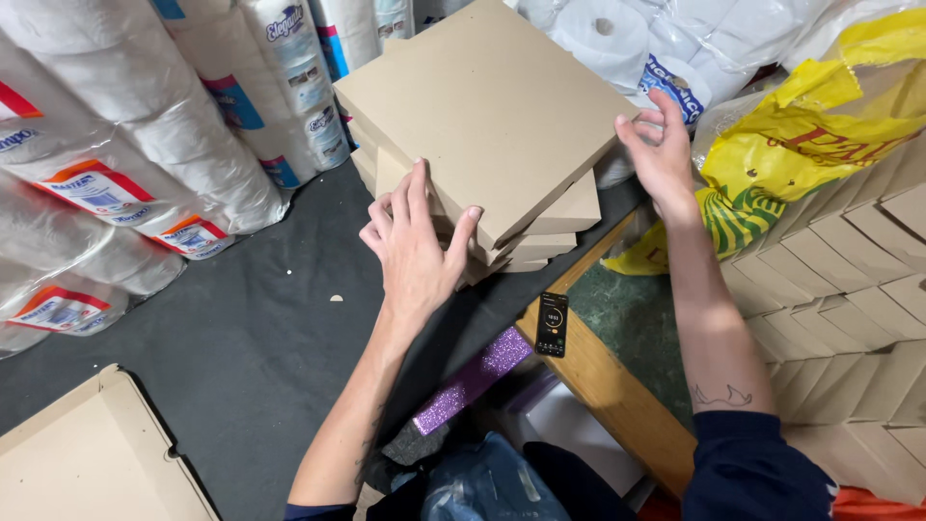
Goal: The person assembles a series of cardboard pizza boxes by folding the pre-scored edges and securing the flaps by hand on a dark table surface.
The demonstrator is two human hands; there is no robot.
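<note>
The left hand (417, 241) has its fingers spread flat against the near corner of the top cardboard box (482, 111), thumb up on the edge. The right hand (661, 154) is open too, fingers curled loosely on the far right corner of that box. The box sits on a stack of flat boxes (540, 232) on the dark table (251, 328). Toilet paper packs (145, 135) are piled on the left, a yellow bag (830, 125) on the right, and a phone (552, 324) lies on a wooden edge (608, 386)
</note>
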